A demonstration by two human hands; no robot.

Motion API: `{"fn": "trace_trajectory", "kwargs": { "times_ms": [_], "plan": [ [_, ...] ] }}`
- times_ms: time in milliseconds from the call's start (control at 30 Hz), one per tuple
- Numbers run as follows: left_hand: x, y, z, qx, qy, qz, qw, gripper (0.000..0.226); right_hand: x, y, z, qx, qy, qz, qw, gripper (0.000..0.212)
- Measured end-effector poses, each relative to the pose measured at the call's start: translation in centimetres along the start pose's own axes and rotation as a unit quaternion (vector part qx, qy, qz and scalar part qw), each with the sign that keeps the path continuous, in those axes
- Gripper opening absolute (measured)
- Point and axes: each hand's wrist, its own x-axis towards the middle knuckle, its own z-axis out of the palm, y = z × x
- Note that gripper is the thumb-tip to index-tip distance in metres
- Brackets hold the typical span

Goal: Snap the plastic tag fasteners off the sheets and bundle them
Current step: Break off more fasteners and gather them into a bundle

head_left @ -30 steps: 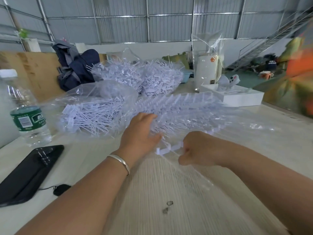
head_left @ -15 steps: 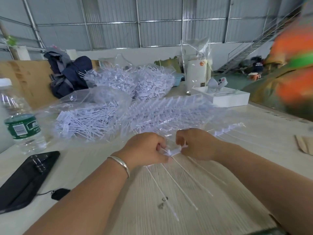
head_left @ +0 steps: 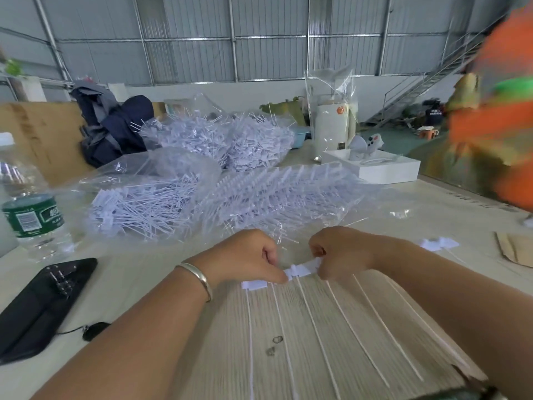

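Both hands hold a white strip of tag fasteners (head_left: 302, 268) just above the table. My left hand (head_left: 245, 255) pinches its left end and my right hand (head_left: 340, 252) grips its right end, fingers curled. Several long thin tails (head_left: 311, 316) run from the strip toward me across the table. Just behind the hands lies a stack of unsnapped fastener sheets (head_left: 277, 192) in clear plastic. A bag of loose snapped fasteners (head_left: 144, 203) sits to its left. A few loose white heads (head_left: 438, 243) lie at the right.
A water bottle (head_left: 28, 209) and a black phone (head_left: 43, 304) with a cable sit at the left. Two more bagged heaps of fasteners (head_left: 225, 140) lie farther back. A white box (head_left: 383, 168) stands at the back right, cardboard (head_left: 516, 249) at the right edge. A blurred person in orange (head_left: 496, 111) is at the far right.
My left hand left the sheet stack and closed on the strip's left end beside my right hand. The strip has come toward me, and its tails now fan out over the table.
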Motion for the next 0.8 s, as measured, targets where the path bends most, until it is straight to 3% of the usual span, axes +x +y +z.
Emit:
{"fn": "trace_trajectory", "kwargs": {
  "times_ms": [133,233,333,433,567,667,733,800],
  "plan": [
    [-0.6,0.1,-1.1,-0.075,0.046,0.030,0.996,0.030,-1.6,-0.7,-2.5,0.048,0.049,-0.019,0.997,0.021],
    [-1.1,0.3,-2.0,-0.155,0.121,0.071,0.978,0.039,-3.0,-1.4,-4.8,-0.004,0.145,-0.048,0.988,0.025],
    [-1.2,0.4,-2.7,-0.234,0.225,0.106,0.940,0.041,-3.8,-2.0,-6.6,-0.070,0.282,-0.043,0.956,0.015],
    [-0.8,0.1,-2.5,-0.268,0.306,0.123,0.905,0.036,-3.2,-2.1,-7.7,-0.142,0.387,-0.063,0.909,0.023],
    [0.3,-1.2,-1.7,-0.251,0.330,0.033,0.909,0.035,0.1,-0.9,-7.5,-0.195,0.385,-0.050,0.901,0.023],
    [1.0,-2.7,-1.3,-0.199,0.319,-0.012,0.926,0.026,2.9,0.8,-5.6,-0.194,0.333,0.005,0.923,0.023],
    [1.2,-3.5,-1.2,-0.183,0.318,-0.034,0.930,0.018,4.4,1.4,-4.1,-0.150,0.293,0.025,0.944,0.026],
    [1.4,-4.0,-1.1,-0.168,0.313,-0.051,0.933,0.018,5.5,1.2,-2.8,-0.018,0.292,0.000,0.956,0.033]
  ]
}}
